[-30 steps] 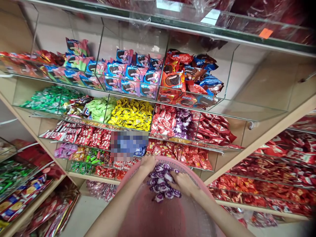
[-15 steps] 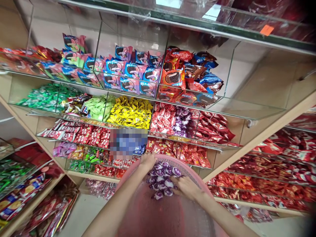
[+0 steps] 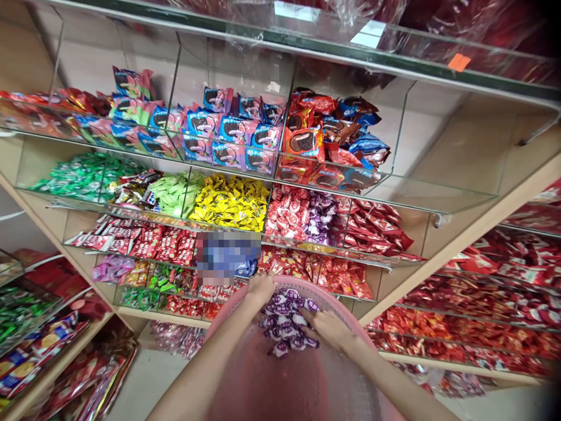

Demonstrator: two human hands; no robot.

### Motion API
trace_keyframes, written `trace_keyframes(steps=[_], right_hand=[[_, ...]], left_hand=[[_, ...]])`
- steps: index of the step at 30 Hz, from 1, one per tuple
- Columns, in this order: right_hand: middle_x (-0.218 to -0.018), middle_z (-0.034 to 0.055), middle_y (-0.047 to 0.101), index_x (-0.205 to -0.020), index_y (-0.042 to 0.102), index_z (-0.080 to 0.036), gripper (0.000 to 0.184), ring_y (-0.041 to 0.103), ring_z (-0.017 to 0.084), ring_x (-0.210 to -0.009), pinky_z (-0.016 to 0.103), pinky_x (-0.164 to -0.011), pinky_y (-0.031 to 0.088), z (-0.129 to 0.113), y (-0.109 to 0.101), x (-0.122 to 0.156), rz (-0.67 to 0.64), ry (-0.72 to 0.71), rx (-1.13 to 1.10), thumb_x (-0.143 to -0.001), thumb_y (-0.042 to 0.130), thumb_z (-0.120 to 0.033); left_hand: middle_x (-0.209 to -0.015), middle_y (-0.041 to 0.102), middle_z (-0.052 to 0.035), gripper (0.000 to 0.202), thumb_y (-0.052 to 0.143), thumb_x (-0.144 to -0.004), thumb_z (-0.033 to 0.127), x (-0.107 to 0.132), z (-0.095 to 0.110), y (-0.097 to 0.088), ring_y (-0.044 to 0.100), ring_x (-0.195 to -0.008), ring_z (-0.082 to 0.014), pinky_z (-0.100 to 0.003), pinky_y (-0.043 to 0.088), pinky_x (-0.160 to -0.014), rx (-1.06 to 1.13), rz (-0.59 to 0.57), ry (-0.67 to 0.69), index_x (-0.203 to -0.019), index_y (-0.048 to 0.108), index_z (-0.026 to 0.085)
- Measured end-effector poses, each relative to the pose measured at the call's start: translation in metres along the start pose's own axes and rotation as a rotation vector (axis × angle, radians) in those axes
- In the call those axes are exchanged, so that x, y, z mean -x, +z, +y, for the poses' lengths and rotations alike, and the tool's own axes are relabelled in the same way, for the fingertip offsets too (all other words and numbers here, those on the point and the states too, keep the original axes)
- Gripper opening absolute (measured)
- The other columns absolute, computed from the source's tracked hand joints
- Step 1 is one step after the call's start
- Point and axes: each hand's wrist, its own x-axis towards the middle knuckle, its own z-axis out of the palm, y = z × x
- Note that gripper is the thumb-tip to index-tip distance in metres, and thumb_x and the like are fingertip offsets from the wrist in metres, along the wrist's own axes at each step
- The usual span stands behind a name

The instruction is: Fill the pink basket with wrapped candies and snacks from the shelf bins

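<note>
My left hand point(image 3: 262, 290) is closed over the far rim of a pink plastic basket point(image 3: 302, 383). A small heap of purple-and-white wrapped candies point(image 3: 287, 324) lies inside, toward the far side. My right hand point(image 3: 332, 328) reaches into the basket from the right, its fingers stretched and apart against the heap's right edge. Some fingertips are partly hidden among the wrappers, and I see no candy clearly gripped. More purple-wrapped candies point(image 3: 321, 217) sit in a shelf compartment beyond, beside red-and-white ones point(image 3: 287, 211).
Glass-fronted shelves point(image 3: 236, 175) rise ahead, with yellow candies point(image 3: 232, 202), green candies point(image 3: 81, 178) and packaged cookies point(image 3: 234, 128). Wooden uprights point(image 3: 460, 234) slant on the right. Red-wrapped sweets point(image 3: 473, 304) fill the right-hand shelves. A blurred patch covers some blue packets point(image 3: 248, 266).
The view has tilted slightly, so the shelves sit a little lower in the picture. Both hands and the candies keep nearly the same places in the basket.
</note>
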Motion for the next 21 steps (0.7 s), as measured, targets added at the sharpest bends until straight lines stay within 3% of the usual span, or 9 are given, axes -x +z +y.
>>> trace_keyframes(steps=[6,16,21], right_hand=[[-0.086,0.0115,0.067,-0.129,0.039,-0.016,0.048,0.063,0.021,-0.075,0.026,-0.062,0.039,-0.006,0.003,-0.001,-0.009,-0.029,-0.011,-0.088,0.031,-0.040],[-0.080,0.0080,0.067,-0.129,0.036,-0.017,0.050,0.063,0.021,-0.070,0.026,-0.058,0.040,-0.010,-0.004,0.003,0.032,-0.051,0.039,-0.086,0.037,-0.042],[-0.074,0.0072,0.067,-0.123,0.042,-0.019,0.049,0.063,0.020,-0.065,0.025,-0.056,0.037,-0.012,-0.033,0.007,0.129,-0.057,0.030,-0.085,0.037,-0.048]], left_hand=[[-0.102,0.062,-0.0141,0.039,0.035,-0.084,0.035,0.000,0.001,-0.002,0.056,-0.097,-0.0255,-0.037,0.043,-0.080,0.018,-0.013,-0.008,-0.113,0.049,0.014],[-0.102,0.062,-0.0145,0.038,0.034,-0.084,0.035,0.001,0.002,-0.006,0.056,-0.098,-0.0248,-0.035,0.043,-0.080,0.025,-0.035,-0.028,-0.112,0.050,0.015],[-0.101,0.062,-0.0141,0.039,0.034,-0.084,0.037,0.002,0.001,-0.006,0.056,-0.098,-0.0250,-0.035,0.043,-0.080,0.019,-0.013,-0.018,-0.112,0.051,0.014]])
